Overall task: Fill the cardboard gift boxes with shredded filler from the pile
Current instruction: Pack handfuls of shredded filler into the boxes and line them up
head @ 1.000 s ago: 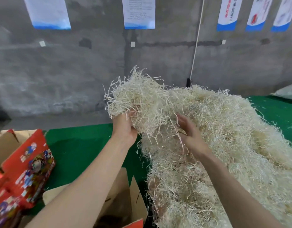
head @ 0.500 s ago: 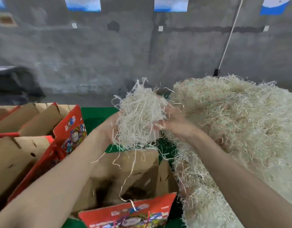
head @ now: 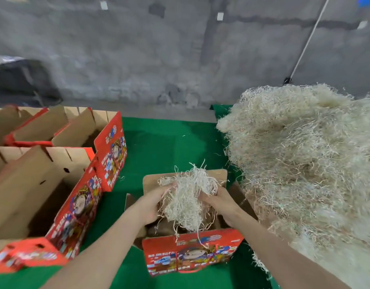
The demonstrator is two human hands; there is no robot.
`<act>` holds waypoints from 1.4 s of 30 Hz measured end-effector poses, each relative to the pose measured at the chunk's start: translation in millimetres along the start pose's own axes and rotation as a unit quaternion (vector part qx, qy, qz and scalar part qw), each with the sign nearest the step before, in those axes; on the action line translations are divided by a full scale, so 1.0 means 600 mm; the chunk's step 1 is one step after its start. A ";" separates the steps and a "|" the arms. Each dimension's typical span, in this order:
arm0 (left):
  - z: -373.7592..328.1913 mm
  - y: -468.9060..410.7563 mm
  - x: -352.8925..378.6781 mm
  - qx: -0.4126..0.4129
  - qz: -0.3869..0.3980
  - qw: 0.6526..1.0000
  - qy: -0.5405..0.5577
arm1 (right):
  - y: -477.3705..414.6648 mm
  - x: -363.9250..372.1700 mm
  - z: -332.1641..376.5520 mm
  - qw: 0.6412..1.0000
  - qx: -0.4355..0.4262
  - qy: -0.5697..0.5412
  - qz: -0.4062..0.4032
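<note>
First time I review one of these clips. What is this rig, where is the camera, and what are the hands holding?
There is no machine here: a person works with bare hands, filmed by one wide-angle camera worn on the head, looking forward and down. The left hand and right hand grip a clump of shredded filler between them, above an open red gift box. The big filler pile lies at the right on the green table cover. More open boxes stand at the left.

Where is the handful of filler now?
Low in the middle of the head view: the handful is held between the left hand and right hand over the open gift box, left of the pile.
</note>
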State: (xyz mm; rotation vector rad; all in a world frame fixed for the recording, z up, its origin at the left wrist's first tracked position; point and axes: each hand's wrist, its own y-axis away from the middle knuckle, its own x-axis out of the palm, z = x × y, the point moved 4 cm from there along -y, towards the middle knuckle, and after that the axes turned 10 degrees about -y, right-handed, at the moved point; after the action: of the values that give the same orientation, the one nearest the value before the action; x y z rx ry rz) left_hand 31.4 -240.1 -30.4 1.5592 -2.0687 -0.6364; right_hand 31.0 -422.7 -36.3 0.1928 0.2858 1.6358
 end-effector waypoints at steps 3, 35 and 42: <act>0.019 -0.008 -0.004 0.013 0.065 0.994 -0.090 | 0.004 0.020 -0.021 0.999 0.026 0.001 -0.042; 0.035 -0.069 -0.017 -0.042 -0.005 0.999 -0.002 | -0.019 -0.030 -0.020 0.990 0.098 -0.085 0.052; 0.028 -0.064 -0.037 -0.038 -0.053 0.998 -0.014 | -0.017 -0.058 -0.016 0.986 0.148 -0.071 0.022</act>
State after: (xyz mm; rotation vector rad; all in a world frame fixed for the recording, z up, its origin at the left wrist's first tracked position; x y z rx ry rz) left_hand 55.4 -226.8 -69.4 1.6342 -1.9687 -0.7709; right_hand 40.9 -457.2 -46.6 0.5424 0.4175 1.6086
